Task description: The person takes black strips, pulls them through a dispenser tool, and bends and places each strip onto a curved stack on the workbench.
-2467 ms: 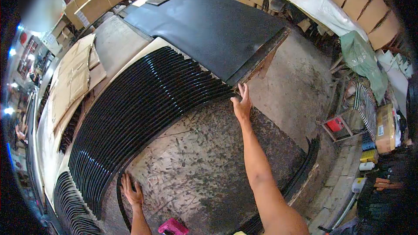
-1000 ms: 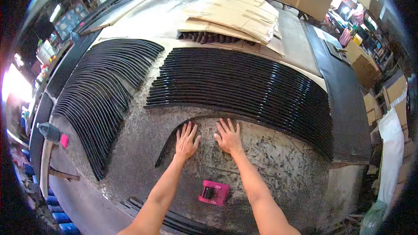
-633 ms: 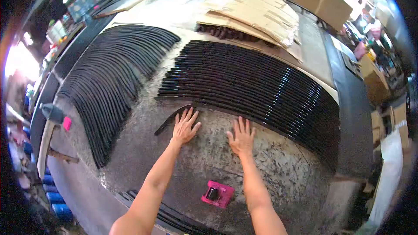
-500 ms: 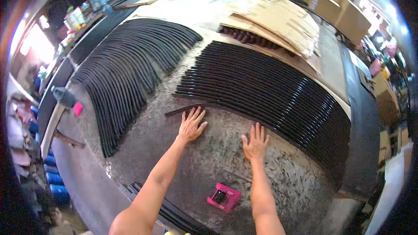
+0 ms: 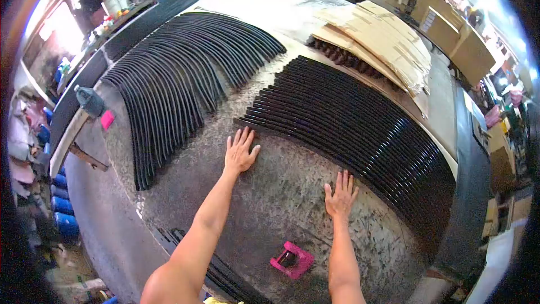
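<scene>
Many black strips [image 5: 349,124] lie side by side on the worktable, their near edge running along the fingertips of both hands. My left hand [image 5: 241,151] is open, fingers spread, with its tips at the left end of the nearest strip. Farther right, my right hand [image 5: 341,196] lies open and flat, fingertips touching or almost touching the same edge. Neither hand grips anything. A pink holder with a dark piece inside [image 5: 292,259] sits on the table between my forearms.
Another fanned row of black strips [image 5: 174,90] covers the left of the table. Cardboard sheets [image 5: 377,45] lie over dark pieces at the back right. A dark bottle [image 5: 89,100] and a pink block [image 5: 107,119] are at the left edge. More strips [image 5: 230,281] lie near my body.
The near strip's left end, which stuck out at an angle by my left hand, now lies in line with the row. Both hands stay flat; the view has shifted slightly.
</scene>
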A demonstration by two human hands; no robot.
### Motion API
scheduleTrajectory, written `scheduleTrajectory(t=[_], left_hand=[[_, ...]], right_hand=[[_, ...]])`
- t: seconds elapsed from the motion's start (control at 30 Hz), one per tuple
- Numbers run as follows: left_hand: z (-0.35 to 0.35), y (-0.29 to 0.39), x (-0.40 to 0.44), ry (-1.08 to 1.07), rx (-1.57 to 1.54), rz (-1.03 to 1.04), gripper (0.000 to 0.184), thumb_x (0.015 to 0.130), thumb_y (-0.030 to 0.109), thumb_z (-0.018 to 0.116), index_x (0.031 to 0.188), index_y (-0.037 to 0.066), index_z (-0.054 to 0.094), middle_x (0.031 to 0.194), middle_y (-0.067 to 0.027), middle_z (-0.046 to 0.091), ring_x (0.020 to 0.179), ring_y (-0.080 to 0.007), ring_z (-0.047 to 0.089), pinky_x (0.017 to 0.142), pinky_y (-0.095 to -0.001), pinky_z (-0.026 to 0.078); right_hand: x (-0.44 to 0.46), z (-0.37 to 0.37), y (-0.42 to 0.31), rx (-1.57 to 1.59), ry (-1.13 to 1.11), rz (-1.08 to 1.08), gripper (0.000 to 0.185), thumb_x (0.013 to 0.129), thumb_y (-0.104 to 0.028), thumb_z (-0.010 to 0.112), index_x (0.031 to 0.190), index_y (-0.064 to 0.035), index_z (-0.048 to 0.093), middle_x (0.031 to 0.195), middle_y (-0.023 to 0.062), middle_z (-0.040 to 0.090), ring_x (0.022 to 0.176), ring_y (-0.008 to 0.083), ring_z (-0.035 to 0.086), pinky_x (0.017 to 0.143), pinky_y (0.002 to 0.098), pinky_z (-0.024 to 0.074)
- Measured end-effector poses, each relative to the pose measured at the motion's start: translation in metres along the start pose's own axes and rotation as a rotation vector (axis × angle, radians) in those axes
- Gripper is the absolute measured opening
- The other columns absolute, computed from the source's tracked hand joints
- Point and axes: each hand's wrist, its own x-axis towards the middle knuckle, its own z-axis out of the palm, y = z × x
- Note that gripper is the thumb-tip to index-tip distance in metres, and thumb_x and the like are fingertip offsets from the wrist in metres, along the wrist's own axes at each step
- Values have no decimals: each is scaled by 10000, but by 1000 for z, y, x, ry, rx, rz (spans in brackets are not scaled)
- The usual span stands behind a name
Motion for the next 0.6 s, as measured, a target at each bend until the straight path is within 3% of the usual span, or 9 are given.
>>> scheduleTrajectory(t=[0.1,0.23,0.3,0.4,0.5,0.6], left_hand=[[-6,2,-1,20,12,22,659,998,515,453,1534,136,399,1627,-98,321,1513,-295,256,1213,-543,183],[-12,8,-11,157,58,115,579,987,467,495,1438,103,504,1535,-135,436,1404,-316,398,1110,-542,308],[-4,9,-30,126,98,92,548,1028,424,443,1474,105,466,1565,-128,400,1437,-316,352,1120,-550,301],[-3,2,-91,-28,140,109,556,1074,367,372,1565,111,333,1660,-115,232,1524,-324,215,1185,-600,192],[-32,5,-166,-173,115,136,543,1074,331,383,1566,107,329,1660,-132,222,1524,-346,208,1182,-617,203],[-57,2,-242,-285,-1,242,535,1047,342,452,1512,79,425,1628,-196,276,1503,-386,257,1161,-648,208]], right_hand=[[-3,7,6,-20,38,-35,694,1005,-555,410,1552,-130,368,1658,73,255,1519,301,244,1214,582,154],[-37,5,20,87,30,-5,652,1016,-500,443,1540,-118,376,1636,100,301,1514,304,255,1194,587,201],[-80,-1,35,116,24,31,637,1035,-486,414,1554,-122,348,1631,80,314,1517,286,249,1197,580,197],[-172,-20,68,151,-42,161,616,1056,-467,377,1566,-126,321,1648,50,276,1531,269,207,1213,567,171],[-276,-44,86,122,-122,323,616,1065,-463,361,1576,-126,299,1663,35,231,1539,255,174,1225,555,152],[-368,-61,81,167,-121,376,576,1064,-430,379,1554,-130,343,1651,41,263,1540,251,175,1221,569,177]])
